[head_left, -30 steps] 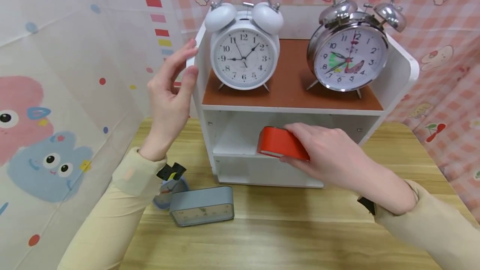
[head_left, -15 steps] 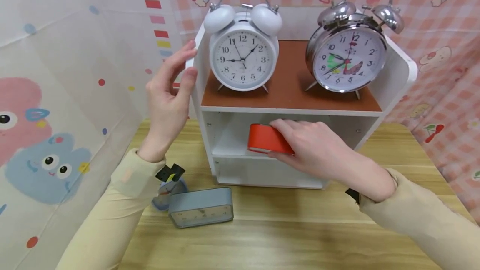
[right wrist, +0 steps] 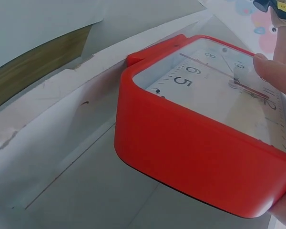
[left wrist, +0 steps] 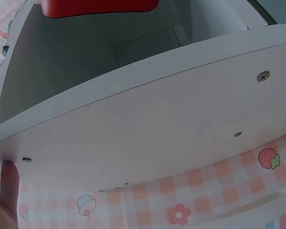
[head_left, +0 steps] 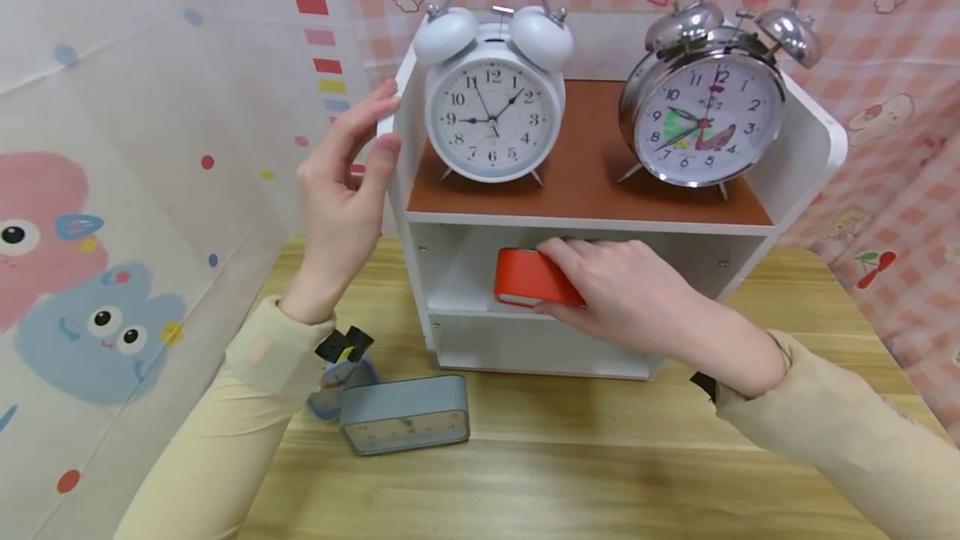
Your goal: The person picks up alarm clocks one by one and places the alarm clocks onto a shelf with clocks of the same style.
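My right hand [head_left: 626, 294] grips a red clock [head_left: 531, 275] from its right side, at the front of the middle compartment of a white shelf unit [head_left: 592, 224]. In the right wrist view the clock's numbered dial faces the thumb side, and its red casing [right wrist: 195, 157] has rounded corners. My left hand [head_left: 341, 182] rests against the outer left side panel [left wrist: 133, 133] of the unit, with fingertips and thumb at its front edge. On the brown top shelf [head_left: 585, 182] stand a white twin-bell alarm clock [head_left: 492, 119] and a chrome twin-bell alarm clock [head_left: 705, 119].
A grey-blue rectangular clock [head_left: 405, 413] lies on the wooden table [head_left: 570, 473], left of the shelf's foot. Behind it is a small blue clock [head_left: 341, 386], partly hidden. Patterned cloths hang at the left and behind the unit.
The red clock, in my right hand, has moved left and slightly up over the middle compartment, then stays nearly still over the last half second. My left hand has kept its place on the panel.
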`<move>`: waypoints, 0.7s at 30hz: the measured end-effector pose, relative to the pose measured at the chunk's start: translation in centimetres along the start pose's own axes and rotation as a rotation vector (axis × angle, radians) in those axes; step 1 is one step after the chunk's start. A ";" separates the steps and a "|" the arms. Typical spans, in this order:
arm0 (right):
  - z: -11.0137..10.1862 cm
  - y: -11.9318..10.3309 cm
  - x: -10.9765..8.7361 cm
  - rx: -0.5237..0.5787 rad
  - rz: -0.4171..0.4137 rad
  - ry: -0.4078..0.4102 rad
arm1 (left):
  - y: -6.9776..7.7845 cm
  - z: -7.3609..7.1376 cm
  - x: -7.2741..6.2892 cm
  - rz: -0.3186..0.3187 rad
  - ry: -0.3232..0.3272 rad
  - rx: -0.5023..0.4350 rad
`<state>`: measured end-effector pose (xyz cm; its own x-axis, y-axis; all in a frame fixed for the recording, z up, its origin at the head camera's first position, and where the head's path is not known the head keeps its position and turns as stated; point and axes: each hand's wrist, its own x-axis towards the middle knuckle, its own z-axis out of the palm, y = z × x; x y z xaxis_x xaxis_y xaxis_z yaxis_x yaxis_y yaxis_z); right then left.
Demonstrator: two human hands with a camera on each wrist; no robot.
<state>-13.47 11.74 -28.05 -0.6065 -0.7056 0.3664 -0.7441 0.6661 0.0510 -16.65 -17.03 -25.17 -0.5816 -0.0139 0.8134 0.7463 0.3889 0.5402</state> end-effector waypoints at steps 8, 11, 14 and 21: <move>-0.1 -0.1 0.2 -0.015 -0.009 -0.001 | 0.1 0.0 0.0 -0.004 -0.003 0.002; 0.0 -0.1 0.2 -0.044 -0.015 0.016 | 0.0 0.0 0.0 0.000 -0.001 0.003; 0.2 -0.1 0.1 -0.095 -0.049 0.064 | -0.1 0.0 0.0 0.004 -0.002 0.004; 1.3 0.1 -0.5 -0.218 -0.158 0.236 | -0.1 0.0 0.0 0.005 0.001 -0.007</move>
<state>-13.63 11.88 -29.45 -0.3885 -0.7459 0.5410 -0.7309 0.6070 0.3120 -16.70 -17.08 -25.21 -0.5779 -0.0130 0.8160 0.7512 0.3824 0.5380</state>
